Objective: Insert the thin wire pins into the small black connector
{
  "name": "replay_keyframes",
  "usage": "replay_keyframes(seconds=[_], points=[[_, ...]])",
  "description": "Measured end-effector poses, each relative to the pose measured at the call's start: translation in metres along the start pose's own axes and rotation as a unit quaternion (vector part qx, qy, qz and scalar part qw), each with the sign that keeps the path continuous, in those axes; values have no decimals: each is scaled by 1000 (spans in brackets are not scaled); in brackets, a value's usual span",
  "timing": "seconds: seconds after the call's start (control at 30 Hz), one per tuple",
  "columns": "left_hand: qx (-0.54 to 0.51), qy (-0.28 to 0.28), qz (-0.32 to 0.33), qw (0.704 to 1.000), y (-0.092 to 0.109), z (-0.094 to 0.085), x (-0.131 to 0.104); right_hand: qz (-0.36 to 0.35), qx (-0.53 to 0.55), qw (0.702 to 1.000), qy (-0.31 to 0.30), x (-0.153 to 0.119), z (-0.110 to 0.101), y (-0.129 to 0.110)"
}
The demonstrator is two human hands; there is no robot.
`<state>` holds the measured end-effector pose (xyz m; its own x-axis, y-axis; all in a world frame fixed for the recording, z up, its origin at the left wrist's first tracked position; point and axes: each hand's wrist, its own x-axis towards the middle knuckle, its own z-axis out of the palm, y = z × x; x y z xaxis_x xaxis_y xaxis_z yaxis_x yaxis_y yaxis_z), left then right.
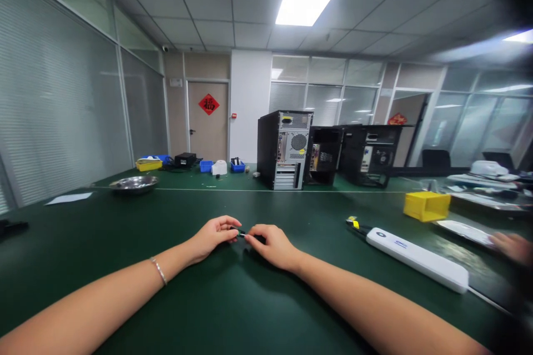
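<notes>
My left hand [216, 237] is closed in a pinch on a small dark and green part [240, 233], just above the green tabletop. Opposite it, my right hand [272, 244] is closed too, its thumb and forefinger at a small silvery piece at the right end of that part. Something dark [260, 238] shows under the right fingers; whether it belongs to the same object I cannot tell. Fingers hide most of what lies between the hands, so its kind is unclear.
On the right lie a white power strip [418, 258], a yellow bin [427, 207] and a tray [465, 232] with another person's blurred hand [513, 247]. Computer cases [286, 150] stand at the back. A metal bowl [134, 184] and a paper sheet [69, 198] are far left.
</notes>
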<state>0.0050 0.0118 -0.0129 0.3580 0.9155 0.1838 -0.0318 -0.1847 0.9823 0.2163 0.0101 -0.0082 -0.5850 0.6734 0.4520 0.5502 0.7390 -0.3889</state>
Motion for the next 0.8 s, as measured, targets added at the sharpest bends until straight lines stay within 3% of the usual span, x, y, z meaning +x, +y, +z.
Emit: replay_keyframes(seconds=[0.3,0.6,0.8], points=[[2,-2,-1,1000,3,2,-2,1,15,1000,3,0,0,0],[-57,65,-1,996,3,6,-2,11,-19,1000,17,0,2,-1],[-87,65,-2,994,3,7,-1,8,-18,1000,22,0,4,1]])
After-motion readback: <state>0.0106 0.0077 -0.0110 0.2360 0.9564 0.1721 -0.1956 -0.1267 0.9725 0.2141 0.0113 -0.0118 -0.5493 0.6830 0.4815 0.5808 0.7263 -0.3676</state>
